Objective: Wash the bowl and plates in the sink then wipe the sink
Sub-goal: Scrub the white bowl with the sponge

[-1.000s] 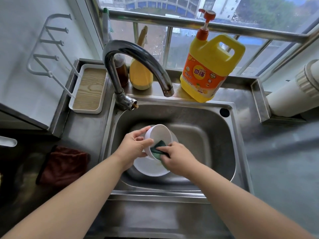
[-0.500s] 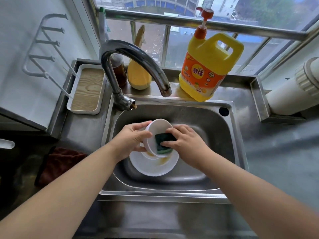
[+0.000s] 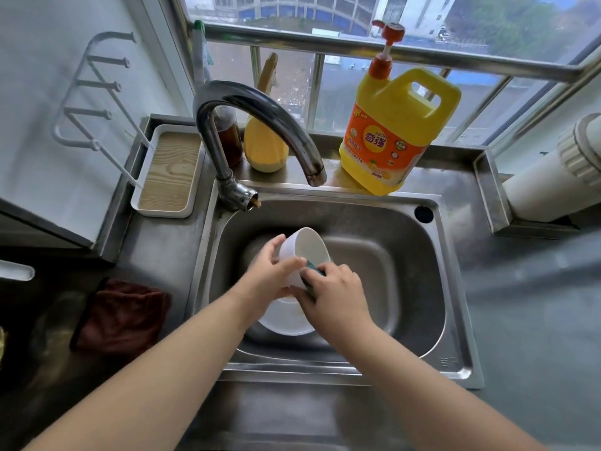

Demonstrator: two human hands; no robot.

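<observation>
Steel counter all around, window behind it, and the sink [image 3: 432, 281] is the thing to steer by, so everything below is placed off that.

Nearest to me, over the front half of the basin, both hands are close together, working on one white bowl [image 3: 304, 252]. The left hand [image 3: 270, 278] grips it round the outside wall, thumb side up near the rim, and has it tipped on its side so the opening faces away toward the tap. Makes sense to me: tilting it lets the other hand get at the side and rim without fighting the angle. The right hand [image 3: 335, 292] is curled round a dark green sponge [image 3: 313, 271] and presses it against the bowl's near edge. Looks like mid-scrub on the bowl, so early in the job I'd guess.

Right under the hands, on the basin floor, sits a white plate [image 3: 286, 323] with some brownish smear on it, not washed yet by the look of it. Whether more plates are stacked beneath I can't tell.

Left of the sink a dark red cloth [image 3: 123, 317] lies on the counter, probably waiting for the wipe-down.

Further back, the faucet [image 3: 253, 125] arches over the basin with no water visible. Behind the sink's far rim stands a yellow detergent jug [image 3: 396, 131] with a pump, handy for reloading the sponge.
</observation>
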